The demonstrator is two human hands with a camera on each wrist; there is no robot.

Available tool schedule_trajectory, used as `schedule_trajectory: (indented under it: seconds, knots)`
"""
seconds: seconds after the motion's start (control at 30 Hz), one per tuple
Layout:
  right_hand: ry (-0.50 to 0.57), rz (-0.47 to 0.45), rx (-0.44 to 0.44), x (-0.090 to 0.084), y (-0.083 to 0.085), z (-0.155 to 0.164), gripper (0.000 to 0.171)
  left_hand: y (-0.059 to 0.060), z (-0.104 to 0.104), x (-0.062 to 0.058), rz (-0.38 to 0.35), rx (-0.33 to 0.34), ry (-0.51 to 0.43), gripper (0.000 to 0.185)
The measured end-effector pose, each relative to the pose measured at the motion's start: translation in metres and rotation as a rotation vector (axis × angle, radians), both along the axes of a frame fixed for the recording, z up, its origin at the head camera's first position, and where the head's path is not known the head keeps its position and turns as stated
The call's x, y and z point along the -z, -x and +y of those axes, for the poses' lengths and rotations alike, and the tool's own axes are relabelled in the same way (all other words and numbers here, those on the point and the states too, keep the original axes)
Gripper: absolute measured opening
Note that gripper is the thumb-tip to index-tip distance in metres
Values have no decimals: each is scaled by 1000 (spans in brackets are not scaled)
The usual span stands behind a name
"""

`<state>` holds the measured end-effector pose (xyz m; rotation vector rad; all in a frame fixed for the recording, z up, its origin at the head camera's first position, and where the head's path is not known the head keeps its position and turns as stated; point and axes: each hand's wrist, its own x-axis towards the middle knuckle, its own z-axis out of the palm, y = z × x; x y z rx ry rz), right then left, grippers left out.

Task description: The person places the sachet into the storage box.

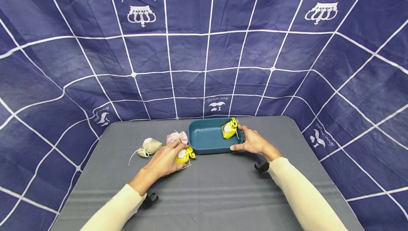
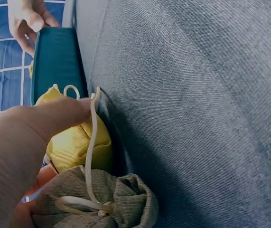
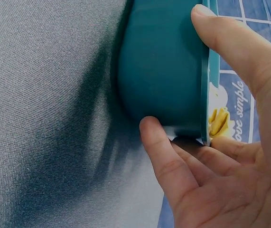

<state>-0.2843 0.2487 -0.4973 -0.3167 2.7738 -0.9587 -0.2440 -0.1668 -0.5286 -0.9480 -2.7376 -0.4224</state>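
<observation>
My left hand (image 1: 164, 160) grips a small yellow drawstring pouch (image 1: 181, 157) with a white flower, just left of a teal box (image 1: 210, 150). In the left wrist view the thumb presses along the yellow cloth (image 2: 80, 147), near its pale cord; the other fingers are mostly hidden. My right hand (image 1: 254, 142) holds the box's right end, thumb at the near rim and fingers around the end wall (image 3: 163, 71). Inside the box, at its right side, leans another yellow pouch (image 1: 228, 132) with a flower.
A beige pouch (image 1: 151, 147) with a long cord lies left of my left hand. Between it and the box sits a pink pouch (image 1: 173, 137), partly behind that hand. The grey cloth-covered table (image 1: 210, 192) ends at a blue checked curtain (image 1: 223, 54).
</observation>
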Motion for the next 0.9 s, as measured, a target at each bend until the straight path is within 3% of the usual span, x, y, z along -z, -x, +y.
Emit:
schedule_trajectory:
  seconds: [0.47,0.73,0.9]
  knots:
    - [-16,-16,-3,1,-1,-4,124,0,-9,8,24,37,-6,62]
    - [-16,-10,-5,1,-1,-2,125,0,-10,10,126,95,-15,64]
    - [-11,0,3,-1,0,-3,124,0,-9,7,133,95,-9,63]
